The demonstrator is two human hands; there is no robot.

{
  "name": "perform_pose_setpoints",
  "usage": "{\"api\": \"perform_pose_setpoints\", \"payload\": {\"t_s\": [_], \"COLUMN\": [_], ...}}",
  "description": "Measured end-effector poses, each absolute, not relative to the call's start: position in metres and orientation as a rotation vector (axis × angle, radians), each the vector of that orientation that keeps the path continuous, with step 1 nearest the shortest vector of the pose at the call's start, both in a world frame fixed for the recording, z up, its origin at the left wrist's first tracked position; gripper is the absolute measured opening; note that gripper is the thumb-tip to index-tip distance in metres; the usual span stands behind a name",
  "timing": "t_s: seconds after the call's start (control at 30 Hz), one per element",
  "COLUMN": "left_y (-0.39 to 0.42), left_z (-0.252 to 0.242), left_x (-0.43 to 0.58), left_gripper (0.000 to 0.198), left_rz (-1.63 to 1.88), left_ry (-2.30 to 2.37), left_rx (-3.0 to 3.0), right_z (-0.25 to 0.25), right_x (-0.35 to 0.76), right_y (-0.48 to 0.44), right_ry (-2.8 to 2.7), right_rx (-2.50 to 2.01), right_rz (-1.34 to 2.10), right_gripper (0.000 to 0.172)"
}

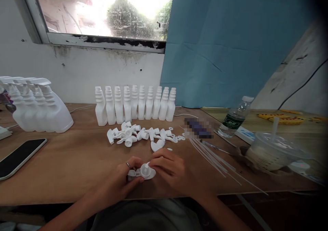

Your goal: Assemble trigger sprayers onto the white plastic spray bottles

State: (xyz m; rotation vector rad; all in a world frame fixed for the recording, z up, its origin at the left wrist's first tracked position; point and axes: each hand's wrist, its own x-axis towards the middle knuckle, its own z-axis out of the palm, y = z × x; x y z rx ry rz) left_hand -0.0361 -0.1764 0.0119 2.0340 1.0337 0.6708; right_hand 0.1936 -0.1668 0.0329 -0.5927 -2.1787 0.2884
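Note:
My left hand (128, 179) holds a white trigger spray head (146, 171) between thumb and fingers, its round cap opening facing up. Over the right edge of that cap, my right hand (169, 169) has thumb and fingertips pressed together; whatever they pinch is hidden. Just beyond my hands lies a loose heap of white spray heads (128, 135). Beside the heap, small white ring washers (175, 139) are scattered. Several thin clear tubes (210, 157) lie to the right of my right hand.
White bottles (134, 104) without heads stand in a row at the back. Bottles with spray heads (41, 108) stand at left, near a phone (20, 156). At right are a thin pen-like tool (215, 146), a water bottle (233, 120) and a lidded drink cup (271, 152).

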Motion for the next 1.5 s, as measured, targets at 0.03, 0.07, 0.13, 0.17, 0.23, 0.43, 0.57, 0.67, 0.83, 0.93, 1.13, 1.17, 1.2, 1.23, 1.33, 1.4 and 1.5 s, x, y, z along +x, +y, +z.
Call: {"api": "perform_pose_setpoints", "payload": {"t_s": [0.03, 0.07, 0.13, 0.17, 0.23, 0.43, 0.57, 0.67, 0.83, 0.93, 1.13, 1.17, 1.2, 1.23, 1.33, 1.4, 1.5], "left_y": [-0.177, -0.177, -0.178, -0.178, -0.178, -0.180, -0.181, -0.178, -0.173, -0.173, -0.174, -0.175, -0.175, -0.175, -0.176, -0.177, -0.177], "left_z": [0.012, 0.011, 0.010, 0.009, 0.008, 0.009, 0.011, 0.007, -0.001, -0.003, -0.003, -0.002, -0.001, 0.001, 0.004, 0.006, 0.006], "left_x": [-0.036, -0.036, -0.037, -0.037, -0.037, -0.039, -0.038, -0.037, -0.038, -0.038, -0.040, -0.040, -0.040, -0.039, -0.038, -0.037, -0.036], "left_gripper": [0.026, 0.027, 0.027, 0.026, 0.026, 0.025, 0.023, 0.031, 0.029, 0.025, 0.024, 0.025, 0.025, 0.024, 0.017, 0.014, 0.014], "left_rz": [0.672, 0.684, 0.730, 0.747, 0.763, 0.667, 0.690, 0.712, 0.738, 0.725, 0.698, 0.693, 0.683, 0.674, 0.665, 0.673, 0.687], "left_ry": [1.032, 1.034, 1.041, 1.045, 1.063, 1.108, 1.078, 1.027, 0.978, 0.973, 0.994, 1.009, 1.024, 1.039, 1.084, 1.096, 1.093], "left_rx": [2.040, 2.049, 2.085, 2.104, 2.124, 2.111, 2.183, 2.309, 2.425, 2.481, 2.494, 2.488, 2.484, 2.481, 2.479, 2.476, 2.474], "right_z": [0.030, 0.028, 0.025, 0.024, 0.025, 0.027, 0.022, 0.017, 0.016, 0.016, 0.016, 0.019, 0.022, 0.026, 0.037, 0.039, 0.028], "right_x": [0.193, 0.192, 0.192, 0.193, 0.194, 0.196, 0.194, 0.192, 0.192, 0.192, 0.190, 0.191, 0.193, 0.197, 0.221, 0.244, 0.280], "right_y": [-0.165, -0.163, -0.161, -0.160, -0.160, -0.164, -0.164, -0.162, -0.160, -0.159, -0.161, -0.161, -0.161, -0.160, -0.148, -0.132, -0.108], "right_ry": [-2.199, -2.217, -2.244, -2.252, -2.271, -2.355, -2.333, -2.351, -2.387, -2.380, -2.366, -2.368, -2.361, -2.336, -2.172, -2.088, -2.087], "right_rx": [-0.574, -0.560, -0.525, -0.505, -0.493, -0.566, -0.569, -0.640, -0.623, -0.561, -0.578, -0.596, -0.613, -0.639, -0.850, -1.084, -1.516], "right_rz": [0.249, 0.219, 0.194, 0.193, 0.194, 0.297, 0.304, 0.287, 0.262, 0.241, 0.298, 0.331, 0.362, 0.388, 0.353, 0.187, -0.191], "right_gripper": [0.015, 0.016, 0.018, 0.019, 0.021, 0.025, 0.019, 0.019, 0.018, 0.012, 0.012, 0.013, 0.015, 0.017, 0.025, 0.027, 0.030]}}
